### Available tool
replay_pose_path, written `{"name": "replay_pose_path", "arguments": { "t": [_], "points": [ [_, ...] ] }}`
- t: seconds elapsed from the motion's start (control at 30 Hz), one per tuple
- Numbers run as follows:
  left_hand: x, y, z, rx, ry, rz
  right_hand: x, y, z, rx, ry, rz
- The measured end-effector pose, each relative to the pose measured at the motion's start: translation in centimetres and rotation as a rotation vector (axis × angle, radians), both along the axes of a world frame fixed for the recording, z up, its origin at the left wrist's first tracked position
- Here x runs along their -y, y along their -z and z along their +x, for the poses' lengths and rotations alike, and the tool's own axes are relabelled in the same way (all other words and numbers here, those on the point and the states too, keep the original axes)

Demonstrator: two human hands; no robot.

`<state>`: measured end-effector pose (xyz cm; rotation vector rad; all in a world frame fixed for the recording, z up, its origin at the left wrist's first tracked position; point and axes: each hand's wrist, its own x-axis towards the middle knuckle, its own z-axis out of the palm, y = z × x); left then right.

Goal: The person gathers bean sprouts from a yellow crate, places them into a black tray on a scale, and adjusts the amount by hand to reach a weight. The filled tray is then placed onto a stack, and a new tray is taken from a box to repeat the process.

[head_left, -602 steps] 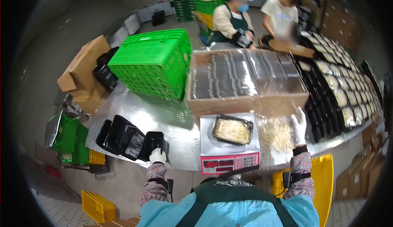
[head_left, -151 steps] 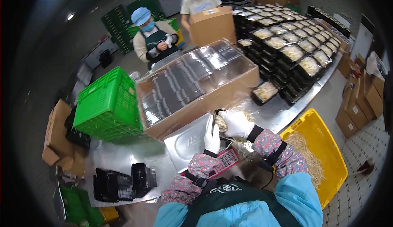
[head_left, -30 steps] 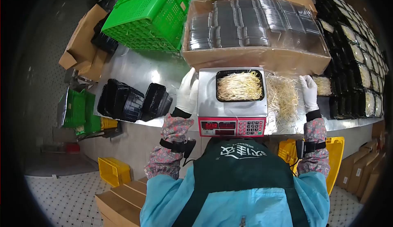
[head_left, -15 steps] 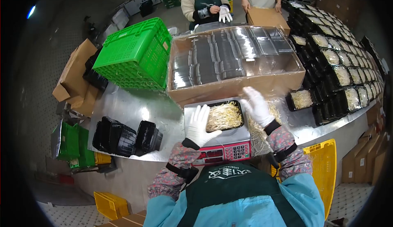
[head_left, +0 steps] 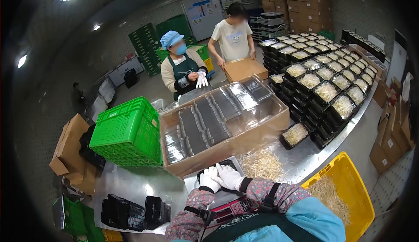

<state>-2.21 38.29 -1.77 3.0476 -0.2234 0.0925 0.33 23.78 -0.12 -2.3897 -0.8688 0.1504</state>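
Observation:
On the scale [head_left: 190,182] sits a black plastic tray [head_left: 228,163], mostly covered by my white-gloved hands, so its contents barely show. My left hand [head_left: 209,179] is at the tray's near left side, fingers bent and held together. Beside it, touching it, my right hand [head_left: 229,177] reaches over the tray from the right with curled fingers. What the fingertips hold, if anything, is hidden. A red-edged keypad panel [head_left: 240,207] faces me below my wrists. Loose bean sprouts [head_left: 264,164] lie piled on the metal table right of the scale.
Behind the scale stands a carton [head_left: 222,150] of stacked black trays, with a green crate [head_left: 126,130] to its left. Filled sprout trays [head_left: 325,91] are stacked at right. A yellow basket [head_left: 366,207] holds sprouts. Empty black trays [head_left: 124,213] lie left. Two people stand opposite.
My hands have come together over the tray from its two sides, where they were spread. The camera view has tilted up and turned, showing more of the room.

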Motion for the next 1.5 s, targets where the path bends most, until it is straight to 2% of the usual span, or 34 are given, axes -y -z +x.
{"name": "replay_pose_path", "arguments": {
  "t": [0.1,0.13,0.23,0.27,0.4,0.57,0.77,0.97,1.23,1.33,1.4,1.43,1.5],
  "points": [
    [-0.1,0.4,-0.6,0.040,0.009,-0.025,0.8,0.1,0.6,0.006,-0.141,-0.016],
    [-0.5,0.9,-0.7,0.055,0.014,-0.061,1.3,0.3,0.5,0.225,-0.151,0.046],
    [-0.5,0.2,-0.7,0.044,0.059,-0.152,3.1,-1.4,1.4,0.152,-0.243,-0.115],
    [-0.3,-0.3,-0.9,0.018,0.042,-0.154,3.3,-0.4,1.8,0.237,-0.209,-0.019],
    [0.3,-1.4,-1.2,0.035,0.040,-0.181,4.3,-0.8,2.0,0.294,-0.201,-0.050],
    [0.3,-1.3,-1.3,0.074,0.066,-0.158,4.3,0.0,2.6,0.189,-0.191,-0.013],
    [-0.2,-0.6,-1.2,0.034,0.049,-0.159,3.6,-1.5,1.5,0.276,-0.176,0.122],
    [0.0,-0.5,-1.2,0.073,0.057,-0.165,3.5,0.0,2.2,0.201,-0.176,0.138],
    [0.7,-3.2,-1.8,-0.015,0.045,-0.205,5.9,-0.5,3.3,0.204,-0.118,0.154],
    [1.3,-5.8,-2.7,-0.064,0.015,-0.221,8.2,-1.1,4.6,0.150,-0.082,0.343],
    [0.3,-4.9,-2.5,0.035,0.047,-0.288,10.9,-1.4,5.9,0.111,-0.022,0.413],
    [-0.4,-4.2,-2.6,0.079,0.058,-0.325,12.3,-1.1,6.6,0.083,0.017,0.409],
    [-1.2,-4.0,-2.5,0.182,0.019,-0.491,14.7,-2.4,7.1,0.030,0.126,-0.064]
  ]
}}
